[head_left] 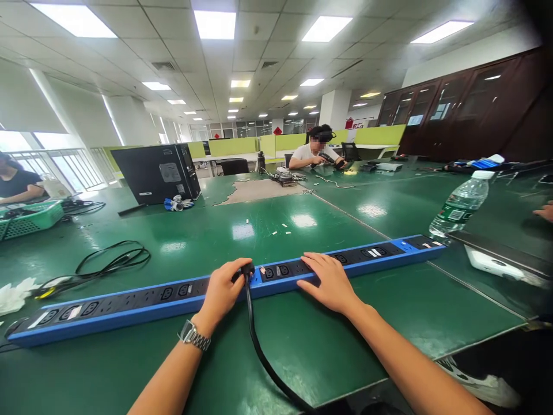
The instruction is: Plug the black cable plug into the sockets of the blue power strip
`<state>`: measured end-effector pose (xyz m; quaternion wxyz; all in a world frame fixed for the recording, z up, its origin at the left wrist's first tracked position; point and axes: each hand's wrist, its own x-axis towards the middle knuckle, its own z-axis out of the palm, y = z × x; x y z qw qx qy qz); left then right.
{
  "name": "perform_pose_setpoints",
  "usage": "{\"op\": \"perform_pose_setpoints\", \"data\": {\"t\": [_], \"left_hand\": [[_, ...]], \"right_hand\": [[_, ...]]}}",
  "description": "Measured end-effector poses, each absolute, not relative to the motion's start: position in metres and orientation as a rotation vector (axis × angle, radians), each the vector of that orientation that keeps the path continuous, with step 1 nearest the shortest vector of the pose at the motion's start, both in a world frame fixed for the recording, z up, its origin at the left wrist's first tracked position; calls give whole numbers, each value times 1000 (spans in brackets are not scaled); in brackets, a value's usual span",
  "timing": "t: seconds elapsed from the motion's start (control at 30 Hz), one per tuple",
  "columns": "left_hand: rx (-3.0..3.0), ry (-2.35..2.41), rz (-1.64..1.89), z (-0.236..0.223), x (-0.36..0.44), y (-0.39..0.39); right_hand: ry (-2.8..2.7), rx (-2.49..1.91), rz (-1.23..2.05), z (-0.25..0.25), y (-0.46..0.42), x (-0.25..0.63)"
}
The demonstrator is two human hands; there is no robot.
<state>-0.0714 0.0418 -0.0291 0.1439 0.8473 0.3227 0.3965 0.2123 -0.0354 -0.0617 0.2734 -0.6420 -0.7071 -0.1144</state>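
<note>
A long blue-and-black power strip (pixel 142 298) lies across the green table, with rows of sockets along its top. My left hand (pixel 222 286), with a metal watch (pixel 194 335) on the wrist, is closed around a black power plug (pixel 247 268) at the strip's middle. How far the plug sits in a socket I cannot tell. From it a thick black cable (pixel 259 346) runs down toward the table's near edge. My right hand (pixel 329 282) rests on the strip right of the plug, fingers stretched out and holding nothing.
A water bottle (pixel 462 204) stands tilted near the strip's right end, beside a white device (pixel 492 262). Thin black cable (pixel 113 259) lies coiled at left. A black computer case (pixel 158 173), a green basket (pixel 34 220) and a person (pixel 317 148) are farther back.
</note>
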Motion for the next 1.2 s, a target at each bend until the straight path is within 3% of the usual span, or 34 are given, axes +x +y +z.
{"op": "perform_pose_setpoints", "data": {"t": [0.23, 0.5, 0.7, 1.03, 1.2], "left_hand": [[2618, 1013, 1064, -29, -71, 34], [2593, 1122, 1052, -29, -74, 29], [2613, 1139, 868, -27, -80, 29], [2723, 1033, 811, -25, -81, 27], [2658, 1107, 816, -26, -79, 25]], "right_hand": [[-1864, -1696, -257, -55, -38, 206], [-2049, -1373, -58, -27, -12, 123], [-2172, -1159, 127, -21, 3, 108], [-2117, -1119, -113, -25, 6, 97], [-1737, -1154, -237, -19, -1, 134]]}}
